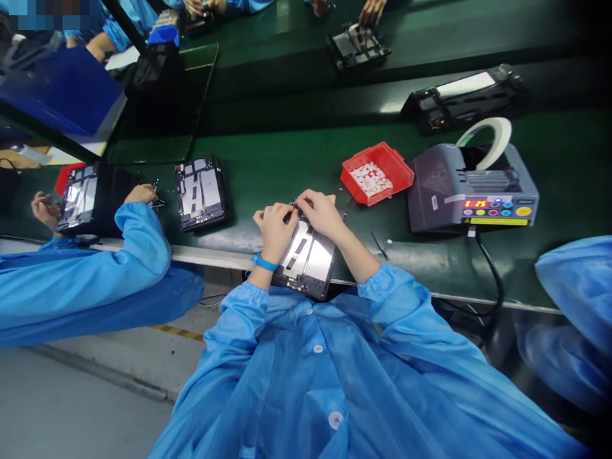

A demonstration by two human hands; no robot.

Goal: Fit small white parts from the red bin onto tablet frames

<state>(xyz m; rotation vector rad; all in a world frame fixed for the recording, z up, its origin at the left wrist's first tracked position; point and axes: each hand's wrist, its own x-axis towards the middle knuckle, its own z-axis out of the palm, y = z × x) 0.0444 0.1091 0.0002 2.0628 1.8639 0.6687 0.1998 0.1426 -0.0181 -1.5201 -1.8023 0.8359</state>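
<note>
1. At the near edge of the dark green belt [287,159], head view: a flat black-framed panel with a silvery metal back [308,258] is seen under both hands.
2. A small dark part [295,206] at its far edge is pinched by the curled left hand [273,231] and right hand [321,213]. A fitting step is judged in hand, and fine fingertip pressure seems called for.
3. Small white pieces [371,178] are held in a red plastic bin [399,167] nearby.
</note>
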